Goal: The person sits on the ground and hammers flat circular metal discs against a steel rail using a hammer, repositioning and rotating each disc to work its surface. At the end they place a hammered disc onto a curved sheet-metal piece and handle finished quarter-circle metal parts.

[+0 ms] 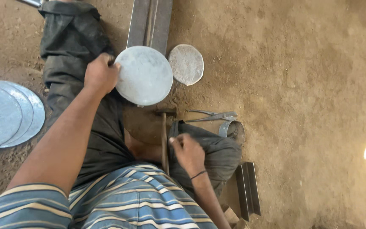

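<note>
Here, seated on the dirt floor, with a round metal disc propped on edge over the long steel bar; held at its left rim by the left hand, fingers curled shut around the edge, arm stretched forward across the dark trouser leg. Seemingly early or mid-way: one smaller disc lying flat just beside; a stack of larger discs waiting at far left; no visibly finished edge on the held disc. Right hand low by the knee, wrist bent, fingers closed loosely on the wooden hammer handle, head down near the disc. Tin snips and a short metal ring nearby, untouched.
</note>
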Motion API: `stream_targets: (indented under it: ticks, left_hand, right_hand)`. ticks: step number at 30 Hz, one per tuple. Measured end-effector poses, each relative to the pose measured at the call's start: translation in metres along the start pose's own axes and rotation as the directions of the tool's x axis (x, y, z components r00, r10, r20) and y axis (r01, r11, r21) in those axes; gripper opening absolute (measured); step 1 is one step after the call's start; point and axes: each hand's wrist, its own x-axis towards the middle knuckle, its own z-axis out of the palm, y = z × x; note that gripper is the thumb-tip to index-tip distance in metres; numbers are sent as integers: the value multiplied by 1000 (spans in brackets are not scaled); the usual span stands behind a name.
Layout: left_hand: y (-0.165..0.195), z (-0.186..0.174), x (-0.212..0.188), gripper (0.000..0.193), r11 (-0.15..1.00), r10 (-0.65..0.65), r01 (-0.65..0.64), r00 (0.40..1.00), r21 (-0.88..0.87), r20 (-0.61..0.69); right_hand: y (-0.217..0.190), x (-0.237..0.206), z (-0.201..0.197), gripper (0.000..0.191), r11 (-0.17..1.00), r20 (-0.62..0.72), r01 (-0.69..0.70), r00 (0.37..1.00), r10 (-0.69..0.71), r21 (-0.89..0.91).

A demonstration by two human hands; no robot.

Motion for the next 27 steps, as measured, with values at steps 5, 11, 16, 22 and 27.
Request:
stream_targets:
  ticks: [5,11,16,22,27]
  left_hand:
    - [62,9,19,81,993,-83,69,986,101,146]
    - [100,31,11,103,985,-163,169,977,37,-140]
    - [98,41,32,63,936,-332,337,941,102,-65]
    - [81,60,45,59,930,-322,327,945,168,-60]
    - [74,64,53,58,927,-344,346,938,148,-39]
  right_hand:
    - [-34,89,-32,48,953,-113,-26,992,63,301]
    - [-106,211,-41,56,981,-418,182,898,-135,72]
    - [-135,267,-31,77,1000,27,1,1000,-1,23]
    - [-91,287,-9,89,963,91,-5,996,-20,269]
    - [-66,307,13,93,917,105,9,993,-56,400]
